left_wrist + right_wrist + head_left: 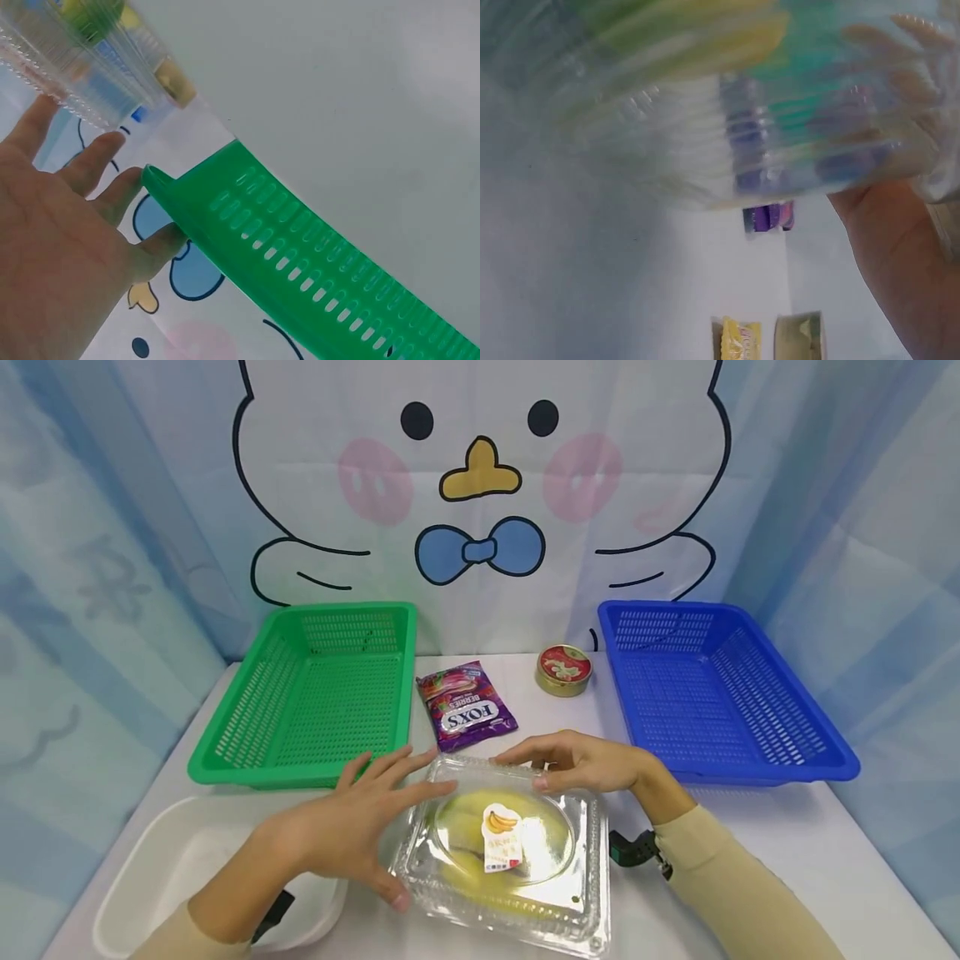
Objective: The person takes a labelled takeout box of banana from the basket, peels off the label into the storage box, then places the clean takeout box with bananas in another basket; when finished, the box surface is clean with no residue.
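Observation:
A clear plastic clamshell box (592, 860) with yellow-green bananas (468, 827) inside and a banana sticker (501, 837) on its lid is tilted in front of me. My right hand (592, 764) grips its far edge, thumb on the lid; the right wrist view shows that hand (889, 247) partly behind the plastic. At the box's left side is my left hand (337, 835), its fingers spread wide along the edge. In the left wrist view the fingertips of this hand (67, 232) reach the box's rim (56, 86), beside the green basket (300, 247).
A green basket (197, 768) stands back left, a blue basket (840, 768) back right. Between them lie a purple Fox's candy bag (468, 706) and a round tin (564, 670). A white tub (120, 893) sits front left. The right wrist view includes a small yellow packet (740, 341).

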Motion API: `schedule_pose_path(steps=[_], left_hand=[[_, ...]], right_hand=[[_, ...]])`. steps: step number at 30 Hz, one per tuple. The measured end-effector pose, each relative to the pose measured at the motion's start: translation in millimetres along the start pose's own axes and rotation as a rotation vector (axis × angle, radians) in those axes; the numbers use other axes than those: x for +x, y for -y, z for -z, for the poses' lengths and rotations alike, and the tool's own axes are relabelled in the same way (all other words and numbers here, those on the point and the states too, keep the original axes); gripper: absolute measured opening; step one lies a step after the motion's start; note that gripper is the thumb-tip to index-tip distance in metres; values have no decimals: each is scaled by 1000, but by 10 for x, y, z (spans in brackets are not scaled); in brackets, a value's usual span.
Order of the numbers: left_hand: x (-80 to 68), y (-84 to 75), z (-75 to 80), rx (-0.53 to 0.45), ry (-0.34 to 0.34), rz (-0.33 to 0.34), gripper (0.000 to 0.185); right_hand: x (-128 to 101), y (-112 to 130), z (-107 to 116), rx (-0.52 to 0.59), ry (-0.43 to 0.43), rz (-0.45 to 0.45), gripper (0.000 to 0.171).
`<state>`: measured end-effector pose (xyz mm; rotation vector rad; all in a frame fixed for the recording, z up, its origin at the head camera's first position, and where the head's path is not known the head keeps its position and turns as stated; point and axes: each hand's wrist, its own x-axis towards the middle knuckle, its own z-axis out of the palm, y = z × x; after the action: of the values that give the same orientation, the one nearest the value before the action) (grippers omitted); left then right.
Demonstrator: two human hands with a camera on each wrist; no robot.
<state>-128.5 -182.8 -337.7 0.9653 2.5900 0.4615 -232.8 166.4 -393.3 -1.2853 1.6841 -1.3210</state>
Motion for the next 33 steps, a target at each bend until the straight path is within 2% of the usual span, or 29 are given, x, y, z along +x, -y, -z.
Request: schedule_pose_path(steps=[6, 14, 19, 26, 33], left_hand=[[-6, 3, -24, -10, -17, -10, 114], [-14, -33, -69, 55, -81, -24, 112], [-8, -49, -87, 78, -101, -15, 110], [-24, -48, -105, 74, -81, 30, 110], [-6, -41, -124, 75, -119, -12, 110]], right_hand=[[18, -48, -11, -55, -13, -19, 47], [24, -28, -14, -147, -48, -64, 43], [-13, 9, -40, -198, -119, -81, 43], [-168, 197, -213, -359, -224, -240, 48], [-371, 330, -321, -466, -335, -210, 58]])
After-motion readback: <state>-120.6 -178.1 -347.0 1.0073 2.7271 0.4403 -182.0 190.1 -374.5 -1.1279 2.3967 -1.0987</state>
